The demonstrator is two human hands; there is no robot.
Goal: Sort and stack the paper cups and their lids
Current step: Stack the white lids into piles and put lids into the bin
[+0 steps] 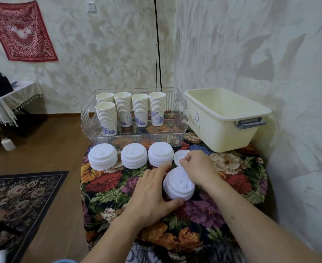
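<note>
A stack of white lids (178,187) sits on the flowered table in front of me. My left hand (150,194) cups its left side, thumb under the near edge and fingers along the far side. My right hand (199,168) lies over the stack's far right edge with curled fingers, which also touch a single lid (180,155) lying flat behind it. Three more lid stacks (103,157) (134,156) (160,153) stand in a row. Several stacks of paper cups (129,109) fill a clear bin (92,130).
A cream tub marked A (222,118) stands at the back right against the wall. The flowered tablecloth (103,179) covers a small table; its left edge drops to a wooden floor with a rug (14,196). A black cord (157,44) hangs behind the bin.
</note>
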